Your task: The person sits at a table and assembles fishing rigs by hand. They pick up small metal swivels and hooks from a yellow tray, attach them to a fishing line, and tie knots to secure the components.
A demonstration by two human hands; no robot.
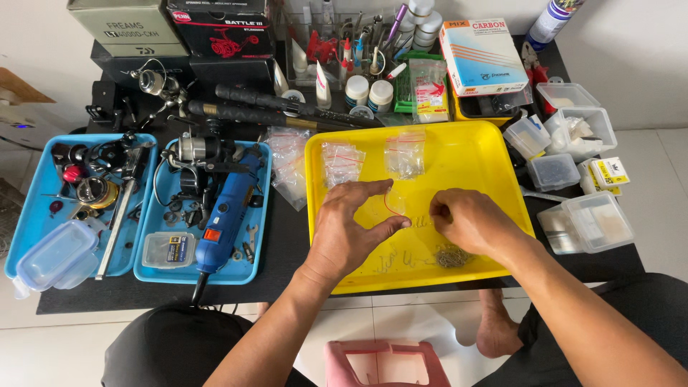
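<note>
Left hand [351, 229]: thumb and forefinger pinch a small clear bag [393, 206] with red strip, held over yellow tray [473, 154]. Right hand [469, 221]: fingers curled at bag's right edge; what they grip is hidden. Small metal parts [451, 256] heaped below right hand, kind unclear. Two more bags [342, 162] lie farther up the tray.

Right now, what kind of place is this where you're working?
Probably a home fishing-tackle repair bench: fishing reels in blue trays, rod handles, and a yellow tray where both hands, left hand and right hand, sort tiny metal parts.
</note>
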